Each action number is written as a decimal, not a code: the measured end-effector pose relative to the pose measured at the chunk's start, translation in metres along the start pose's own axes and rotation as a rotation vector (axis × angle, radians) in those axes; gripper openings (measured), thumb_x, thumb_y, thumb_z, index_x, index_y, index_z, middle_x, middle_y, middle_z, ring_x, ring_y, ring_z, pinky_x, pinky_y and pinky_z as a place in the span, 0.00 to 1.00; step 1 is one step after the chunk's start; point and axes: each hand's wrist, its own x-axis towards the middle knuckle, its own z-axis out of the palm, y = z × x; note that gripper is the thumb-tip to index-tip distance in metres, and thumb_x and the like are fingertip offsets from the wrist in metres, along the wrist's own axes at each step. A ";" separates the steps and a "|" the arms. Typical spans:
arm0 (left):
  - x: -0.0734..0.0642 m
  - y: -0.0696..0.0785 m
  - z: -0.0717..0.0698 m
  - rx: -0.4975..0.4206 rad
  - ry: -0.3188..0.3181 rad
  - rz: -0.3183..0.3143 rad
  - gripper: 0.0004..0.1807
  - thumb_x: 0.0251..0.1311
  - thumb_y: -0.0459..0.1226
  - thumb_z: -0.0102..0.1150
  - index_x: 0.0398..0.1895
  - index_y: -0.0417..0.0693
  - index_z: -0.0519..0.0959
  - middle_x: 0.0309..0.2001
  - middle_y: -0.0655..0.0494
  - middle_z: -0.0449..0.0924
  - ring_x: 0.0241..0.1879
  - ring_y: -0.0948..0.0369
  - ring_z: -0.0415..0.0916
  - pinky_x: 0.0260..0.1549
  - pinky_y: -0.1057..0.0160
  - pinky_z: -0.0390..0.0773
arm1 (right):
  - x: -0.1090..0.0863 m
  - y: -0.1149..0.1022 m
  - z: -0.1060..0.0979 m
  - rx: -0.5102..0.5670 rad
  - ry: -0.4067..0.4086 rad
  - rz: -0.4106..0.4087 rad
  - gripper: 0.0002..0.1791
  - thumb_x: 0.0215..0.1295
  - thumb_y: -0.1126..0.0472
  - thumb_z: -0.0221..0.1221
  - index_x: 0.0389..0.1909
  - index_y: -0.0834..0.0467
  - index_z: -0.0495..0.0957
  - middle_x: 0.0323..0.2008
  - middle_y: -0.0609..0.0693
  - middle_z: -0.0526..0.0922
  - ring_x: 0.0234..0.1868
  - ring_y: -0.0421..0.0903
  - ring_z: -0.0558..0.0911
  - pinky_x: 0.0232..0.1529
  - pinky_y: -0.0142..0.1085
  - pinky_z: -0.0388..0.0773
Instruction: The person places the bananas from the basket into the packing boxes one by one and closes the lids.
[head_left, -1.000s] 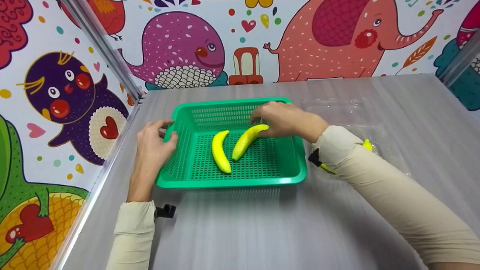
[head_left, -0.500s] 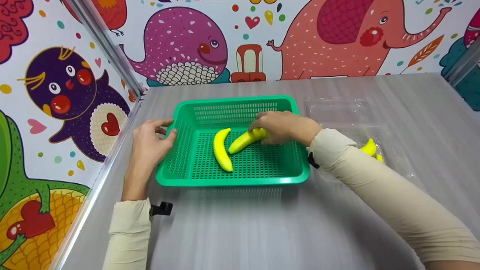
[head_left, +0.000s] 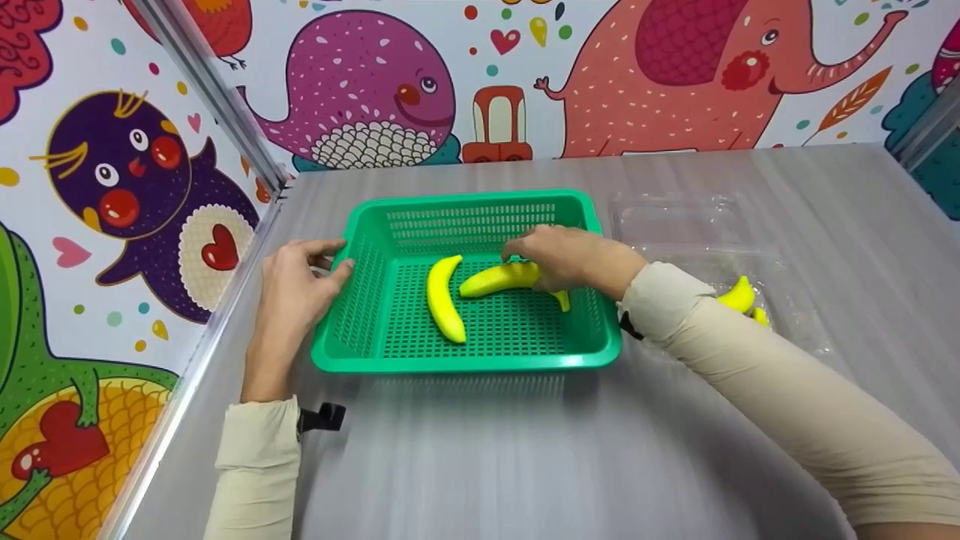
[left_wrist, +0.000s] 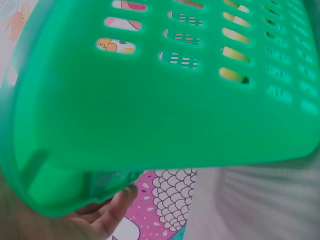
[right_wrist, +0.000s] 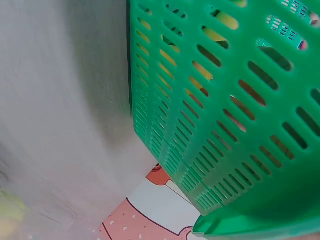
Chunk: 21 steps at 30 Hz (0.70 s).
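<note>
A green plastic basket [head_left: 465,364] with slotted walls stands on the table. At its left end my left hand [head_left: 292,289] grips the rim; in the left wrist view its fingers [left_wrist: 117,210] curl beneath the rim's edge. One yellow banana [head_left: 444,300] lies upright-on in the middle of the basket floor. To its right, my right hand [head_left: 566,256] reaches over the right wall and holds a second banana [head_left: 495,280] between thumb and fingers. That banana lies crosswise, its stem showing below the thumb. In the right wrist view the basket wall [right_wrist: 220,110] hides most of this hand.
Right of the basket lies an open clear plastic container [head_left: 799,315]. More yellow fruit [head_left: 739,295], banana-shaped, sits in it, partly covered by the right sleeve [head_left: 750,367]. Printed cartoon walls [head_left: 360,82] border the table's back and left sides.
The second banana has swung from slanting to nearly crosswise and its stem has come into sight. My right hand has lowered into the basket. The left hand keeps its place at the rim.
</note>
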 end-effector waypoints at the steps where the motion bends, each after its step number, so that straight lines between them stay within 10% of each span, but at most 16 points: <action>1: 0.000 0.000 0.000 0.000 0.001 -0.001 0.19 0.70 0.36 0.69 0.61 0.40 0.88 0.52 0.39 0.89 0.49 0.46 0.87 0.49 0.53 0.83 | 0.000 0.000 0.000 -0.002 0.000 -0.003 0.31 0.69 0.61 0.73 0.72 0.53 0.79 0.66 0.58 0.85 0.65 0.58 0.84 0.67 0.54 0.83; 21: -0.001 -0.002 0.004 0.015 0.059 0.036 0.18 0.68 0.36 0.70 0.58 0.40 0.89 0.49 0.39 0.90 0.47 0.47 0.88 0.45 0.56 0.82 | -0.011 0.005 -0.004 0.093 0.174 -0.114 0.29 0.69 0.65 0.72 0.70 0.56 0.80 0.62 0.56 0.86 0.58 0.55 0.83 0.64 0.51 0.85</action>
